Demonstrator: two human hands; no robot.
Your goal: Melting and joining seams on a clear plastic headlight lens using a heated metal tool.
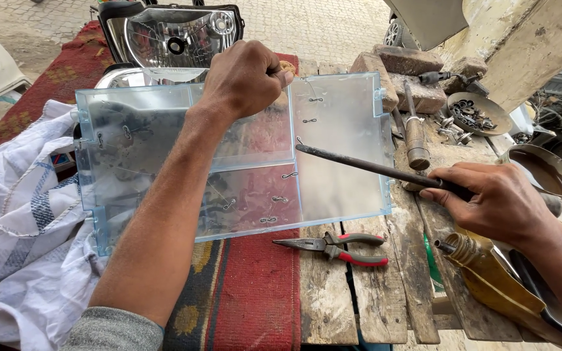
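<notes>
While left hand [245,78] clamps top edge of clear plastic panel [339,162], pinning it flat on counter [323,292], right hand [499,198] fist-grips dark rod [359,164], tip at wire-stitched crack; pliers [333,247] near.

My bench [333,292] is rough wooden planks, with a red patterned rug [255,286] over its left part and a white checked cloth [21,214] bunched at the left edge. On it lie the clear blue plastic panel [339,162], 1 pair of red-handled pliers [336,247], a headlight [170,32], some bricks [404,65] and a dish of small metal parts [476,114].
</notes>
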